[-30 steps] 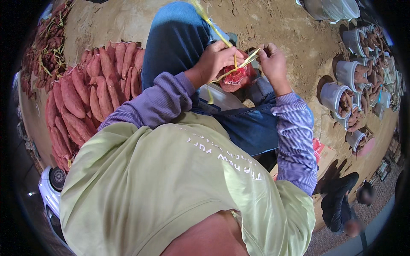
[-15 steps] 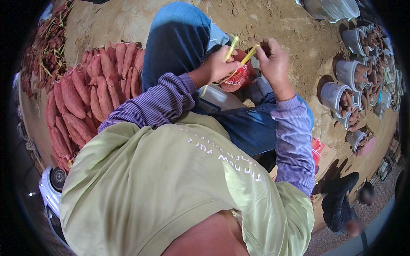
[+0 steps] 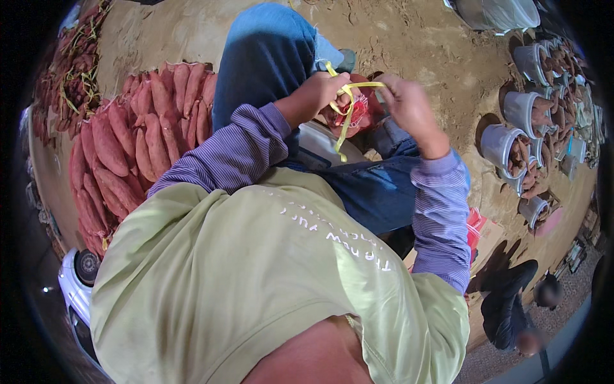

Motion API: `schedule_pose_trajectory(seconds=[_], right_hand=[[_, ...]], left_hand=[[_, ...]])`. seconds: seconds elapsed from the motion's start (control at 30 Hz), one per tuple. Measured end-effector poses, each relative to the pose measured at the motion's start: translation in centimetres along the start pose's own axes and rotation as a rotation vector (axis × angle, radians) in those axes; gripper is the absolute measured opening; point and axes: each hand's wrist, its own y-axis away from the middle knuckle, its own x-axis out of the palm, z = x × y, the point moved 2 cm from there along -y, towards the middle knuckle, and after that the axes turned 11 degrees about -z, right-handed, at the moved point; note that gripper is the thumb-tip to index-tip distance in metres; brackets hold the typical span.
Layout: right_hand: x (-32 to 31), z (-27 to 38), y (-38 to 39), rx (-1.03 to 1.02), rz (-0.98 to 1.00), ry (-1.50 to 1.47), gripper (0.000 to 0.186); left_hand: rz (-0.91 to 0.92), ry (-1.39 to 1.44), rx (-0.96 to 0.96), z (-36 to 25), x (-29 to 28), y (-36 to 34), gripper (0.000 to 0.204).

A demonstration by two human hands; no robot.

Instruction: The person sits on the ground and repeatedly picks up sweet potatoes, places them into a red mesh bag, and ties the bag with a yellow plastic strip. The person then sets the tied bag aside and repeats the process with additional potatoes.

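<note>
A red mesh bag (image 3: 366, 114) with reddish sweet potatoes in it stands between my bent knees. My left hand (image 3: 323, 95) is closed at the gathered top of the bag, gripping a flat yellow tie (image 3: 346, 121) there. The tie loops by my left fingers, and one loose end hangs down over the mesh. To the right, my right hand (image 3: 412, 112) pinches the other end and draws it out sideways, nearly level. My left fingers partly hide the bag's neck, so I cannot tell whether a knot is formed.
A large heap of sweet potatoes in red mesh (image 3: 144, 141) lies left of my knee, with more bags (image 3: 67, 89) beyond. Clear buckets (image 3: 502, 147) of sweet potatoes line the right side. A person in dark clothes (image 3: 505, 304) is at lower right; a car (image 3: 73, 288) stands lower left.
The yellow tie has gone from two raised ends to a loop with one end hanging down and the other pulled right. My right hand has moved slightly lower.
</note>
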Motion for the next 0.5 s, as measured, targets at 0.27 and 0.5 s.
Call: schedule_pose_trajectory(seconds=[0.27, 0.5], right_hand=[[-3.6, 1.5, 1.9, 0.221, 0.384, -0.313, 0.018], [2.1, 0.1, 0.4, 0.109, 0.006, -0.255, 0.02]], left_hand=[[0.042, 0.168, -0.042, -0.2, -0.8, 0.6, 0.025], [-0.27, -0.682, 0.696, -0.4, 0.6, 0.7, 0.012]])
